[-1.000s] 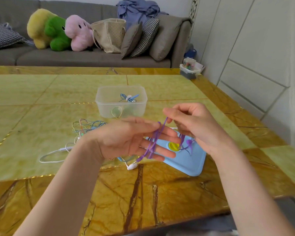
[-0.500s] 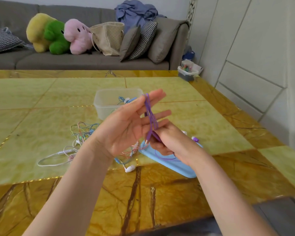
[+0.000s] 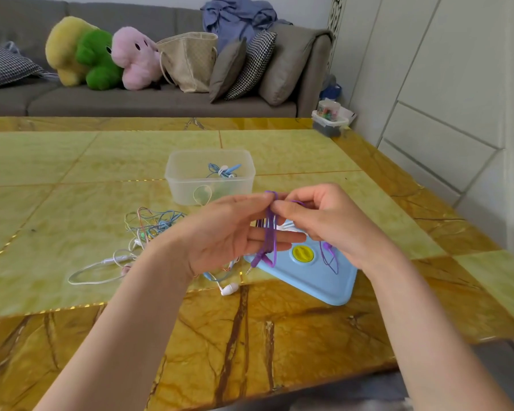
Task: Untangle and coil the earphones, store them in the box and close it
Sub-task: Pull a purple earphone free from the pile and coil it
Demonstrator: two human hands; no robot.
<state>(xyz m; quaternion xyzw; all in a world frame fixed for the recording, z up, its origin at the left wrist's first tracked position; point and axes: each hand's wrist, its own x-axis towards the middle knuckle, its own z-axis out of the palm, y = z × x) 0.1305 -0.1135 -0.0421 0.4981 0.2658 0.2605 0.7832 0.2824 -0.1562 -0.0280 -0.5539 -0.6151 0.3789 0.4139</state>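
Purple earphones (image 3: pixel 270 232) are looped several times around the straight fingers of my left hand (image 3: pixel 229 232), which is held palm up over the table. My right hand (image 3: pixel 324 221) pinches the purple cord at the top of the loops; the plug and earbuds dangle below. A clear plastic box (image 3: pixel 209 176) stands open behind my hands with a coiled blue pair (image 3: pixel 221 171) inside. Its light blue lid (image 3: pixel 318 274) with a yellow button lies flat under my right hand. A tangle of coloured earphones (image 3: pixel 152 226) lies left of my hands.
A white earphone cord (image 3: pixel 101 268) trails toward the left, and a white earbud (image 3: pixel 229 289) lies near the table's darker front border. A small container (image 3: pixel 330 120) sits beyond the far right corner. A grey sofa (image 3: pixel 149 99) with plush toys stands behind the table.
My left hand has lowered and flattened. My right hand has come up from below to the top of the loops, carrying the purple cord over my left fingers.
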